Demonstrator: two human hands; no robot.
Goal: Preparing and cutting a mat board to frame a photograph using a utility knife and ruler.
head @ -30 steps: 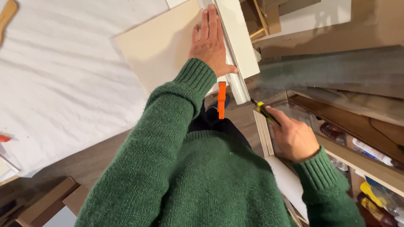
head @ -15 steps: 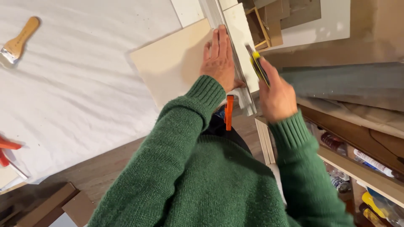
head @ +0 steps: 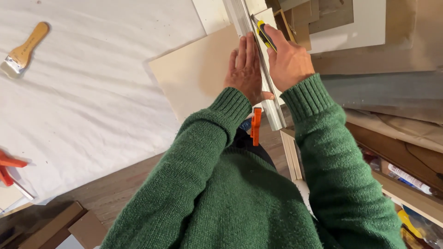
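The right hand (head: 287, 60) is wrapped tight around a yellow-and-black utility knife (head: 264, 33), its tip against the metal straightedge (head: 263, 74). The left hand (head: 244, 69) lies flat with fingers spread, pinning that straightedge on the beige board (head: 194, 78). An orange clamp (head: 255, 126), seemingly, grips the near end.

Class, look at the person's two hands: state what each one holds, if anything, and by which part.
The right hand grips a yellow-and-black utility knife by its handle. The left hand holds nothing; it presses flat on the beige board beside the metal straightedge.
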